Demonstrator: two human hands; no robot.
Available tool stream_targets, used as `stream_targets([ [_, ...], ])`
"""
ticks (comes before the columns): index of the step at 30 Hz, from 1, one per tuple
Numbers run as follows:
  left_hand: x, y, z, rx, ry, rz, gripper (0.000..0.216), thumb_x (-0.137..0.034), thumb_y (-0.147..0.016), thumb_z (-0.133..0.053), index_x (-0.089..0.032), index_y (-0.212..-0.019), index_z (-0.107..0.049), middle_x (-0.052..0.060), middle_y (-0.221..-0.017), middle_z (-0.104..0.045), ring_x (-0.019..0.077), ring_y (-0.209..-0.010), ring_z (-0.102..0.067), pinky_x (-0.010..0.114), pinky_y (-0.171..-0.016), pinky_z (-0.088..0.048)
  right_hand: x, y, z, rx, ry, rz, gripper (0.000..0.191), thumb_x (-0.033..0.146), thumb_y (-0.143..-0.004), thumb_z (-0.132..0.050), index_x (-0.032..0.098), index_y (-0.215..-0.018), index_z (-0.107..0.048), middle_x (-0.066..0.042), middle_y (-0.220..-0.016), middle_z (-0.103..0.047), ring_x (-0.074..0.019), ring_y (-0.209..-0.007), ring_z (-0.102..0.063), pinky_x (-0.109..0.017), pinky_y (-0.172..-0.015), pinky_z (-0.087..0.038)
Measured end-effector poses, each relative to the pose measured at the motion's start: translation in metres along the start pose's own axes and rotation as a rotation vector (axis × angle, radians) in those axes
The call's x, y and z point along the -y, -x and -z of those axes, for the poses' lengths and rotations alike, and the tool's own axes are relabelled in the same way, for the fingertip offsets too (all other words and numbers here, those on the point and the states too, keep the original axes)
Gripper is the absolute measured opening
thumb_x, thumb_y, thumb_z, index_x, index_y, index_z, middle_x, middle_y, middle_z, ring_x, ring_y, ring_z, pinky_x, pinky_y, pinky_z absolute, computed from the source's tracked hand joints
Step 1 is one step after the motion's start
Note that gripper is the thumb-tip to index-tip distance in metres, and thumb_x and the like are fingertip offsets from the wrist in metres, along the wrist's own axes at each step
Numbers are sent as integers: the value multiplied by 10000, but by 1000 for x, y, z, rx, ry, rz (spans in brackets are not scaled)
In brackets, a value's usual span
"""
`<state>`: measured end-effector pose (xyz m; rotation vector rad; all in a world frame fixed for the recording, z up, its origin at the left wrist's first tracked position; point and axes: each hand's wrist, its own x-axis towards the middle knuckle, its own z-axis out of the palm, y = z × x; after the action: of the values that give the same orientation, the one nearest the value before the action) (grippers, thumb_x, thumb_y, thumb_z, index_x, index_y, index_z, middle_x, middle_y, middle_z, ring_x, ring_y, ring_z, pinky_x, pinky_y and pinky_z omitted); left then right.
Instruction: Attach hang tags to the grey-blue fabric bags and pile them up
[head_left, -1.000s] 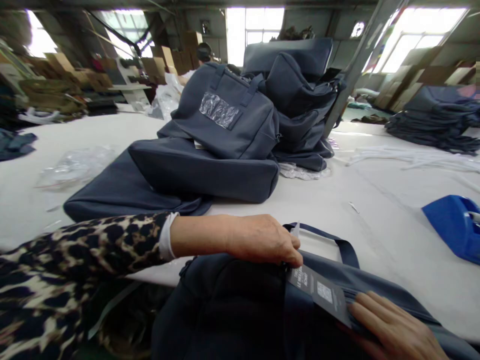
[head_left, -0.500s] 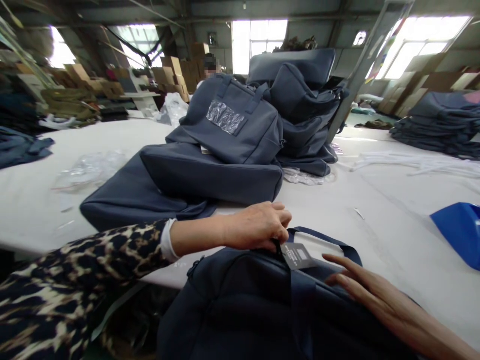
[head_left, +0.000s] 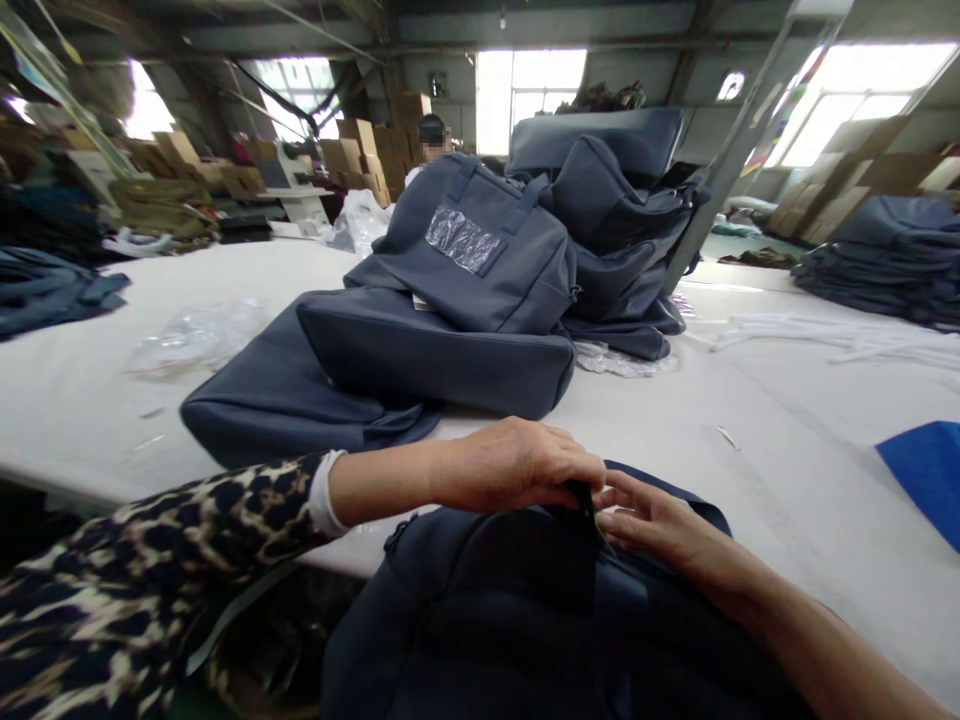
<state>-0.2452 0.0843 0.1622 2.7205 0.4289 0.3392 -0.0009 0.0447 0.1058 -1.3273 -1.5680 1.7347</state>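
A dark navy bag (head_left: 465, 610) lies at the table's near edge in front of me. Closed over its top, my left hand (head_left: 517, 465) pinches a short black strap (head_left: 582, 500). My right hand (head_left: 660, 520) meets it from the right, its fingers bent in against the strap beside my left fingertips. Whatever those right fingers grip is hidden, and the grey hang tag is covered by the hands. The bag's far handle (head_left: 709, 512) rises behind my right hand.
More navy bags (head_left: 435, 355) lie piled ahead on the white table (head_left: 780, 440), with a taller stack behind. Clear plastic (head_left: 199, 335) is at the left. A blue object (head_left: 926, 475) and white strips (head_left: 817, 335) are at the right. Another person (head_left: 433, 135) is beyond.
My right hand has moved left and in, from hovering open over the bag to meeting my left fingers. The grey hang tag has gone out of sight. The view has shifted slightly.
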Motion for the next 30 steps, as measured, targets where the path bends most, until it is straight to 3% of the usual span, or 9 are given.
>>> stream_targets([
  [2,-3,2,2,13,14,26,138,-203,-942,-594,-208,-1080,-585,38,-1056,-686,164,-993,-613,223,-791,-414,-6,-3,5,-84,-76,-11,421,515,-787,-752,177,-1029,-684,5,-814,-583,-81,-609,-465,-198,-536,-386],
  [5,-7,4,6,15,-13,101,67,-212,-937,-598,-197,-1002,-587,27,-979,-675,159,-920,-611,220,-751,-404,-7,-1,15,-203,-202,7,375,502,-765,-783,156,-819,-646,41,-715,-496,-39,-508,-298,-177,-440,-281],
  [11,-20,4,29,96,-37,285,69,-251,-918,-620,-203,-916,-572,-11,-808,-614,139,-727,-564,220,-612,-328,8,16,14,-374,-298,121,344,429,-733,-836,179,-802,-610,56,-709,-496,-13,-466,-299,-149,-417,-293],
  [15,-21,2,34,151,278,337,148,-275,-904,-624,-173,-834,-543,-37,-726,-549,112,-672,-513,211,-582,-316,18,26,1,-419,-349,117,366,444,-719,-838,173,-795,-605,48,-681,-515,-5,-447,-323,-120,-387,-255],
  [18,-16,8,19,130,578,456,189,-304,-877,-628,-167,-813,-514,-45,-694,-528,104,-634,-493,201,-546,-309,25,39,-13,-472,-387,74,404,455,-718,-829,222,-985,-635,56,-635,-527,-25,-426,-386,-114,-388,-297],
  [21,-17,19,-5,129,836,563,188,-321,-866,-618,-184,-879,-490,-57,-670,-521,93,-563,-461,192,-503,-300,28,54,-31,-562,-390,111,614,441,-710,-829,292,-1254,-587,51,-673,-580,-57,-439,-475,-136,-408,-398],
  [26,-29,39,-36,-8,915,629,162,-303,-883,-573,-196,-950,-471,-76,-639,-474,81,-527,-399,177,-470,-284,9,75,-58,-632,-397,93,424,503,-739,-774,215,-1040,-697,-55,-838,-703,-213,-632,-682,-274,-526,-595],
  [30,-33,46,-46,-68,977,586,164,-282,-883,-571,-188,-975,-471,-56,-714,-522,95,-621,-477,172,-551,-377,-4,82,-60,-758,-485,138,326,463,-694,-824,236,-897,-707,-55,-875,-737,-258,-757,-730,-261,-565,-624],
])
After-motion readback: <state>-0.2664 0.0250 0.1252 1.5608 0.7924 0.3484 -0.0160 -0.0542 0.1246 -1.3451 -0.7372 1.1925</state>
